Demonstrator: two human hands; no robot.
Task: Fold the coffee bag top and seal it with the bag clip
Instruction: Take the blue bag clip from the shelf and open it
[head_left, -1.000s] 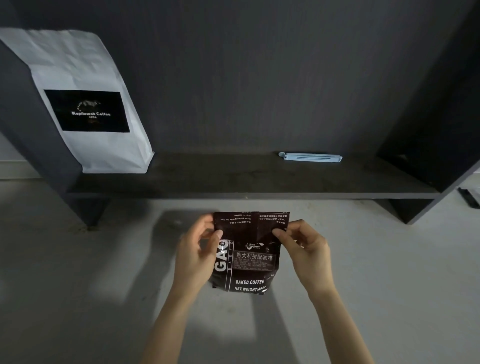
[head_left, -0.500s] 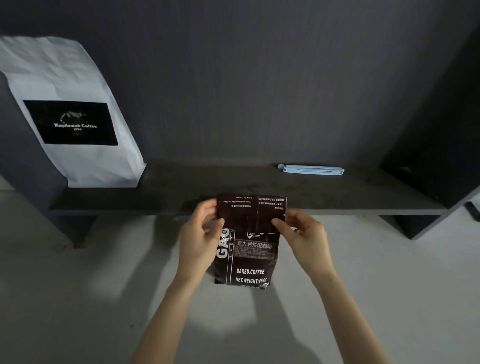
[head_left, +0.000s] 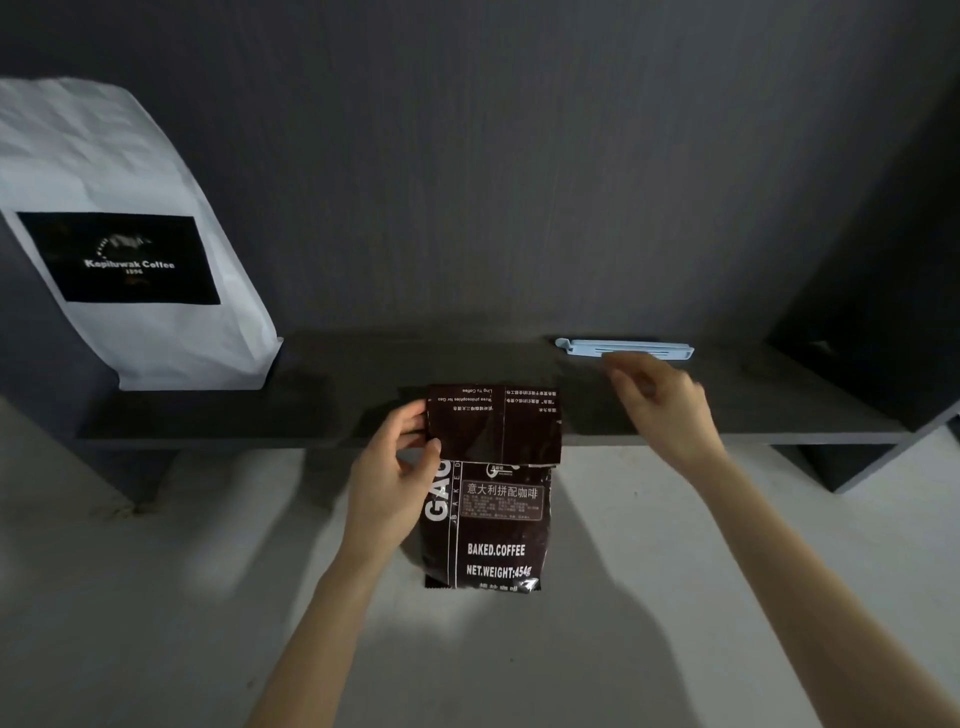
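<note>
Left hand: pinches the left edge of the folded-down top of the dark coffee bag, held upright before the shelf.
Right hand: empty, fingers loosely spread, just short of the bag clip.
Bag clip: pale blue, lying on the shelf.
White coffee bag: standing at the shelf's left end.

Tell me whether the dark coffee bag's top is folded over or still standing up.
Folded. The dark coffee bag has its top flap turned down over the front, print upside down, pinched by the left hand.
</note>
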